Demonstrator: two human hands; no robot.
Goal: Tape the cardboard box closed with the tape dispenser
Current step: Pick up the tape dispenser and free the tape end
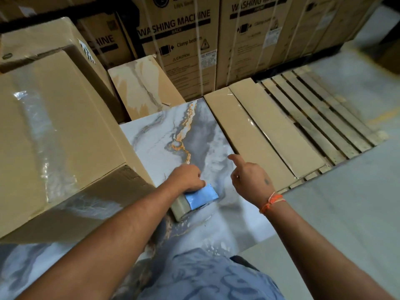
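My left hand (187,178) is closed over the tape dispenser (194,201), a blue metal piece with a roll of clear-brown tape, resting on a grey marbled slab (168,139). My right hand (249,178) hovers just right of the dispenser with its fingers loosely apart, forefinger pointing forward, holding nothing. A large cardboard box (49,135) stands to the left, its top shiny with clear tape along the seam. A flat, long cardboard box (259,131) lies to the right of the slab, with clear tape along its edge.
Tall washing machine cartons (186,40) line the back. A wooden pallet (320,118) lies at the right under the flat box. A beige marbled slab (142,87) leans behind the grey one. Grey floor (346,213) stretches to the right.
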